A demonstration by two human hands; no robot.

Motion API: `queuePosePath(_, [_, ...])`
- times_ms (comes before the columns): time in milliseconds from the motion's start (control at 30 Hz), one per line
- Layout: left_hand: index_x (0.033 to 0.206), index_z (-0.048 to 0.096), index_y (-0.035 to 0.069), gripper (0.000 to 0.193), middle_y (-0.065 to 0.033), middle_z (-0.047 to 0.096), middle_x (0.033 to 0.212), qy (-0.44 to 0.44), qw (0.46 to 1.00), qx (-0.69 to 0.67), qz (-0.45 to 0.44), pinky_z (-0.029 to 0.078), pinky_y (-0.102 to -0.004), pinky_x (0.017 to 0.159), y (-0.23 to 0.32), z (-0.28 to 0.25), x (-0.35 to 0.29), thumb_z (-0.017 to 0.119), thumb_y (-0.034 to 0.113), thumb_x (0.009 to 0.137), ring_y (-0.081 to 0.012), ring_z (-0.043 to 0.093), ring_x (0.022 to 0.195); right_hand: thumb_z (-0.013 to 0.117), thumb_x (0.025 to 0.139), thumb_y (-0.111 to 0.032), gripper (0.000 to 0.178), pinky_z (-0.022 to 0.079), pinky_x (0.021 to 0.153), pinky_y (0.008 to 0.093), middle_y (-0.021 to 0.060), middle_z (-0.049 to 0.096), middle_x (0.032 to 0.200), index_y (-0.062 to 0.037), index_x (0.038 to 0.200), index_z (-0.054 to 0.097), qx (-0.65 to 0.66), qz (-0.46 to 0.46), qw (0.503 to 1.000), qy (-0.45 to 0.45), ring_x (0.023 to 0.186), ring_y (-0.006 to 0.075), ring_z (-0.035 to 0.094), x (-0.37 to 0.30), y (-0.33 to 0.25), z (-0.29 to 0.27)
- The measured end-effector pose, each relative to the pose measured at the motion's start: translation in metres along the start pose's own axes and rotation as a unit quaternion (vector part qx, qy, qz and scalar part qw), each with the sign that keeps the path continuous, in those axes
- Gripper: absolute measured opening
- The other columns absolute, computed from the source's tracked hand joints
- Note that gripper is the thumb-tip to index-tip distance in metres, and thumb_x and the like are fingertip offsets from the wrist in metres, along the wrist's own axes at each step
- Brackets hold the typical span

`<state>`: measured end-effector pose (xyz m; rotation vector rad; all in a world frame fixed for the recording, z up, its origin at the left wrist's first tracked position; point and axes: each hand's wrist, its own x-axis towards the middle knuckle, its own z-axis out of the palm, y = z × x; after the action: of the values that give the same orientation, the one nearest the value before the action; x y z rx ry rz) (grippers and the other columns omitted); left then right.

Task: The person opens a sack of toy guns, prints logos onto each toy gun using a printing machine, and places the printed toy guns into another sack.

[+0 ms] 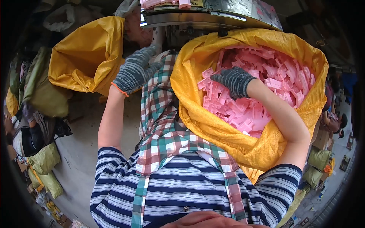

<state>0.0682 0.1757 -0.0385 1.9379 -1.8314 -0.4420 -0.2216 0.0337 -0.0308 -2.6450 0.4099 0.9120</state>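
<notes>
A wide yellow woven sack (251, 152) stands open at the right, heaped with pink plastic pieces (251, 117). My right hand (235, 81), in a dark grey knitted glove, is over the heap with its fingers together. At its fingertips, by the sack's left wall, is a pink plastic piece (205, 78); the undersides of the fingers are hidden. My left hand (135, 70), gloved alike with an orange cuff, is beside the checked apron (159, 87) over my leg. Its fingers stretch forward, thumb apart, with nothing seen in them.
Left of my left hand a second yellow sack (85, 57) gapes open, its inside in shadow. A metal machine edge (213, 17) with pink pieces on top lies ahead. Olive-green sacks (47, 163) lie at the far left, and more sacks (317, 159) at the far right.
</notes>
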Motion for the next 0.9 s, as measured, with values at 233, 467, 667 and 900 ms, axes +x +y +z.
queuePosePath(233, [0.127, 0.044, 0.000, 0.053, -0.0221, 0.054, 0.117, -0.082, 0.976, -0.175, 0.102, 0.039, -0.0362, 0.096, 0.027, 0.016, -0.006, 0.062, 0.025, 0.084, -0.0340, 0.049, 0.112, 0.069, 0.060, -0.008, 0.041, 0.049, 0.077, 0.0402, 0.0148, 0.062, 0.098, -0.0092, 0.101, 0.061, -0.127, -0.015, 0.991, -0.034, 0.093, 0.0303, 0.061, -0.013, -0.014, -0.017])
queuePosePath(467, [0.134, 0.036, 0.001, 0.067, -0.0190, 0.050, 0.125, -0.048, 0.942, -0.284, 0.171, 0.036, -0.0362, 0.098, 0.051, 0.025, -0.007, 0.067, 0.028, 0.081, -0.0292, 0.048, 0.117, 0.071, 0.063, -0.005, 0.025, 0.049, 0.069, 0.0404, 0.0136, 0.058, 0.079, -0.0061, 0.086, 0.060, 0.042, -0.042, 0.952, 0.299, 0.079, 0.0345, 0.059, -0.042, -0.023, -0.077])
queuePosePath(667, [0.133, 0.039, 0.006, 0.071, -0.0196, 0.054, 0.120, -0.052, 0.944, -0.281, 0.166, 0.043, -0.0354, 0.092, 0.066, 0.028, 0.010, 0.072, 0.026, 0.073, -0.0295, 0.055, 0.108, 0.072, 0.066, -0.007, 0.037, 0.048, 0.077, 0.0400, 0.0142, 0.061, 0.095, -0.0028, 0.100, 0.059, -0.054, -0.152, 0.875, 0.457, 0.090, 0.0350, 0.058, -0.058, -0.061, -0.102])
queuePosePath(900, [0.123, 0.049, 0.008, 0.071, -0.0115, 0.057, 0.099, 0.204, 0.961, 0.071, 0.170, 0.042, -0.0421, 0.082, 0.077, 0.015, 0.021, 0.073, 0.022, 0.058, -0.0294, 0.055, 0.092, 0.074, 0.064, -0.011, 0.038, 0.050, 0.078, 0.0359, 0.0180, 0.061, 0.096, 0.0001, 0.097, 0.059, 0.003, -0.055, 0.884, 0.463, 0.088, 0.0327, 0.060, -0.059, -0.058, -0.097])
